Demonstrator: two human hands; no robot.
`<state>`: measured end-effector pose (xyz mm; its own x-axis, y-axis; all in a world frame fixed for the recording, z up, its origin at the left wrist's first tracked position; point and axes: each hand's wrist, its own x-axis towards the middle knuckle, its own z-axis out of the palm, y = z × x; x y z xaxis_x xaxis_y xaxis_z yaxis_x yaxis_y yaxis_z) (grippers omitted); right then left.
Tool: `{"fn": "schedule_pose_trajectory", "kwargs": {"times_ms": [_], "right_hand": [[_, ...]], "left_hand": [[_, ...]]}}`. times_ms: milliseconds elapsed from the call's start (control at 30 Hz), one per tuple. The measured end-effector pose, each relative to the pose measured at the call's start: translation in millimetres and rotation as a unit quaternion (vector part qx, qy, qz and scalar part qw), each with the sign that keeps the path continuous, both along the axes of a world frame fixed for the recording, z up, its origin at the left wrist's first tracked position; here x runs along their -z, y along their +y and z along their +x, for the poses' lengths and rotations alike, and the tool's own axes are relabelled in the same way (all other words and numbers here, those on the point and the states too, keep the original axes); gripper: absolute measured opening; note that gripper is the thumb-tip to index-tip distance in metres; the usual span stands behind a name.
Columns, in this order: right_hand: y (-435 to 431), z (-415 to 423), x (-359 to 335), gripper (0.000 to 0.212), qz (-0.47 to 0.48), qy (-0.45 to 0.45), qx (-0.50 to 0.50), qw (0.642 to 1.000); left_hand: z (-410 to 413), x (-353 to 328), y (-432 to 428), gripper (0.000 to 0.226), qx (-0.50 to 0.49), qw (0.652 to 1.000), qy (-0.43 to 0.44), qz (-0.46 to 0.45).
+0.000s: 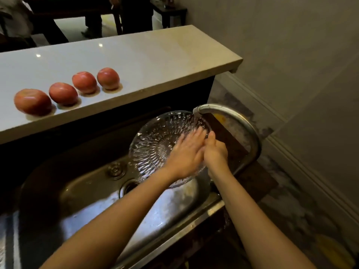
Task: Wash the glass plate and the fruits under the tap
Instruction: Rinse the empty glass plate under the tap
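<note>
Tap (223,109) rinses glass plate (153,144) in right hand (216,152).

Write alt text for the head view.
A person washes a clear ribbed glass plate under a running curved metal tap above a steel sink: the left hand lies flat inside it, the right hand grips its rim. Four round red fruits sit in a row on the pale counter behind.
</note>
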<state>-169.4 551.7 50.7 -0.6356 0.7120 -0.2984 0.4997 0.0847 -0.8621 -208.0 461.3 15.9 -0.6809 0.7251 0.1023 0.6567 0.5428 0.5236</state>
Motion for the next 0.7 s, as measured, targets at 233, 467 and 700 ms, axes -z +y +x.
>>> {"fn": "schedule_pose_trajectory", "kwargs": {"times_ms": [233,467,700], "right_hand": [[1.8,8.9,-3.2,0.057,-0.07,0.075,0.046,0.994],[2.8,5.1,2.3,0.06,-0.022,0.055,0.033,0.998],[-8.7,11.4,5.6,0.061,-0.076,0.084,0.033,0.993]], "left_hand": [[-68.2,3.5,-13.3,0.058,-0.128,0.99,-0.007,-0.055],[18.0,21.5,-36.3,0.062,-0.064,0.997,-0.041,-0.027],[-47.1,-11.3,7.2,0.056,-0.069,0.995,0.017,-0.076]]}}
